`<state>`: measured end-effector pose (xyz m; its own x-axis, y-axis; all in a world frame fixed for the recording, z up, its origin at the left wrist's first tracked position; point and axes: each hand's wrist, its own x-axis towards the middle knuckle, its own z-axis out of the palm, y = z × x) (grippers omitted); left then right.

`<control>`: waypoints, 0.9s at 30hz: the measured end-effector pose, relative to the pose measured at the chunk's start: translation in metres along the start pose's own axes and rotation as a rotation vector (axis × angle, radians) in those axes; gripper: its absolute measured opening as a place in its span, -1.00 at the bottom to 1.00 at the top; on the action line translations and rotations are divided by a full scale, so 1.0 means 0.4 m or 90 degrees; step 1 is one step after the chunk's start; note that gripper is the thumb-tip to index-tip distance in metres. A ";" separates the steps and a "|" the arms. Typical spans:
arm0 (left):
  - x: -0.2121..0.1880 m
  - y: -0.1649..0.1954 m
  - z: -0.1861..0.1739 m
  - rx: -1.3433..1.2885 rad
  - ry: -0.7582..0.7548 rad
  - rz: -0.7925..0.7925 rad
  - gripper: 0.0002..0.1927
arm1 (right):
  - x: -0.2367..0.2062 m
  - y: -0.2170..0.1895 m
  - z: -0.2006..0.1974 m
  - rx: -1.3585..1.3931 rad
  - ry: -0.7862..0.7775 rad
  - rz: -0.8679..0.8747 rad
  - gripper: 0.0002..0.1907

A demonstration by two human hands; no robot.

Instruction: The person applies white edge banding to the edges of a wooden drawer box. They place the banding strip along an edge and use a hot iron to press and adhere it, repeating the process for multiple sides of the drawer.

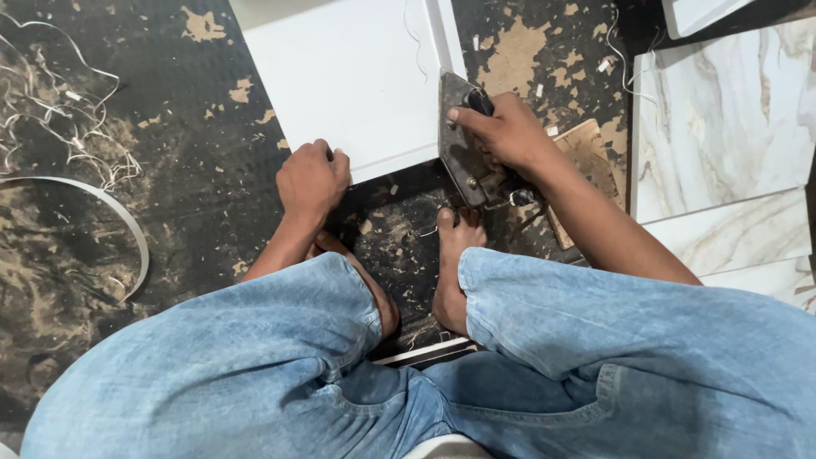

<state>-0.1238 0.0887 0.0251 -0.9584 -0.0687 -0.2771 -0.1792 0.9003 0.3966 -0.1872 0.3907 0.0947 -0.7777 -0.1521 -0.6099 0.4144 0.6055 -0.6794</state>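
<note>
- I sit low over a dark floor [170, 102] that is scuffed down to tan patches and littered with pale shavings.
- My left hand [312, 177] is curled into a loose fist and rests on the near edge of a white panel [348, 76], pressing it down; it grips nothing that I can see.
- The white panel lies flat on the floor ahead of me, smooth and plain, with a raised strip along its right side and a thin line near its front edge.
- My right hand [501, 132] is wrapped around a worn metal hand tool [463, 153], fingers closed over its black knob, index finger stretched along the top.
- The tool is dark, scratched and wedge-shaped, and sits against the panel's front right corner.
- My bare foot [455, 272] sits just below the tool, between my jeans-clad knees.
- Marble-patterned sheets [722, 119] lie stacked to my right, and a curled white strip [119, 212] lies well apart to my left.
</note>
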 end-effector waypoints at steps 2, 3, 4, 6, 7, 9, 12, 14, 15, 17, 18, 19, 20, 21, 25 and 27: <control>-0.001 0.000 -0.001 -0.001 0.030 0.024 -0.63 | -0.002 -0.002 0.000 0.004 -0.002 -0.003 -0.54; -0.001 0.000 -0.001 -0.003 0.032 0.025 -0.63 | -0.003 -0.004 -0.001 0.005 -0.002 -0.006 -0.56; -0.001 -0.001 -0.001 -0.005 0.034 0.026 -0.63 | -0.004 -0.006 -0.001 0.017 -0.003 -0.008 -0.55; -0.003 -0.004 -0.002 -0.005 0.027 0.019 -0.63 | -0.007 -0.008 0.000 0.039 -0.007 -0.012 -0.54; -0.004 -0.005 -0.002 -0.005 0.018 0.012 -0.63 | -0.009 -0.009 0.001 0.057 -0.012 -0.015 -0.52; -0.005 -0.008 -0.002 -0.007 0.015 0.008 -0.63 | -0.011 -0.010 0.004 0.095 -0.019 -0.021 -0.48; -0.004 -0.012 -0.002 -0.011 0.026 0.015 -0.62 | -0.012 -0.010 0.007 0.087 -0.014 -0.010 -0.51; -0.002 -0.014 -0.001 -0.002 0.019 0.012 -0.61 | -0.012 -0.010 0.008 0.117 -0.027 -0.006 -0.50; -0.002 -0.015 0.000 -0.001 0.018 0.011 -0.61 | -0.011 -0.011 0.008 0.133 -0.032 -0.004 -0.49; -0.001 -0.015 0.000 -0.002 0.016 0.012 -0.61 | -0.011 -0.011 0.007 0.098 -0.021 -0.002 -0.52; 0.000 -0.015 0.001 -0.002 0.013 0.010 -0.61 | -0.010 -0.012 0.007 0.081 -0.015 -0.002 -0.53; 0.000 -0.014 0.001 -0.001 0.011 0.008 -0.61 | -0.009 -0.012 0.008 0.075 -0.014 -0.009 -0.53; 0.000 -0.014 0.001 -0.001 0.007 0.005 -0.61 | -0.008 -0.012 0.009 0.070 -0.013 -0.015 -0.53; 0.001 -0.013 0.002 0.006 0.012 0.006 -0.61 | -0.007 -0.011 0.009 0.064 -0.011 -0.020 -0.53; 0.000 -0.010 0.005 0.020 0.022 0.012 -0.62 | -0.008 0.009 -0.010 0.123 -0.019 0.014 -0.57; -0.002 -0.008 0.008 0.017 0.027 0.015 -0.63 | -0.015 0.037 -0.037 0.169 -0.040 0.067 -0.58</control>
<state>-0.1218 0.0871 0.0211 -0.9710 -0.0648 -0.2302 -0.1508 0.9130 0.3791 -0.1836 0.4123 0.0943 -0.6970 -0.1524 -0.7007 0.6066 0.3958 -0.6895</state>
